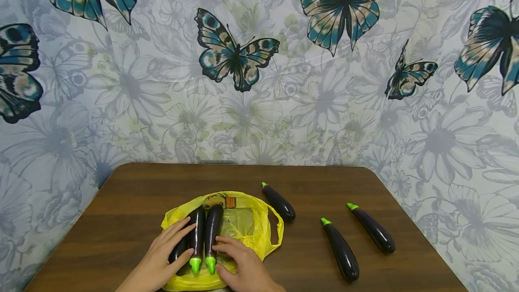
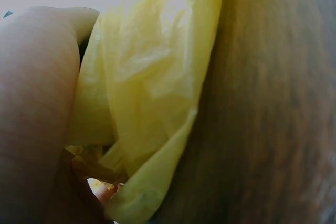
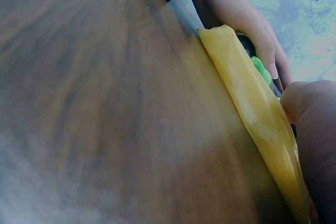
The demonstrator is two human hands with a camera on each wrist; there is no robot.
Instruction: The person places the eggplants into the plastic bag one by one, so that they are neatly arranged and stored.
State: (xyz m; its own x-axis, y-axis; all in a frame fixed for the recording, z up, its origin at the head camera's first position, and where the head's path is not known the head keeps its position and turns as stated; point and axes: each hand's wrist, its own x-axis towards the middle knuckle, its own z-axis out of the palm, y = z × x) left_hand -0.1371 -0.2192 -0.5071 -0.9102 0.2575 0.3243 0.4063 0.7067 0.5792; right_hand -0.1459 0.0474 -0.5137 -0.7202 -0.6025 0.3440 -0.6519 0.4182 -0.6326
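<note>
An open yellow plastic bag (image 1: 259, 233) lies on the table with three dark eggplants in it, side by side. My left hand (image 1: 160, 256) rests over the left eggplant (image 1: 178, 252) and the middle eggplant (image 1: 197, 231), fingers extended and thumb by the middle one's green stem end. From the other side, my right hand (image 1: 248, 266) touches the right eggplant (image 1: 213, 226) with its fingertips, the thumb lower near the green end. The left wrist view shows the bag's side (image 2: 152, 77) close beside the hand; the right wrist view shows its folded front edge (image 3: 252, 114).
Outside the bag, one eggplant (image 1: 279, 202) lies just behind its right handle. Two more, a nearer eggplant (image 1: 341, 251) and a farther eggplant (image 1: 373, 229), lie to the right on the brown wooden table (image 1: 162, 179). A butterfly-patterned wall covering (image 1: 259, 120) stands behind.
</note>
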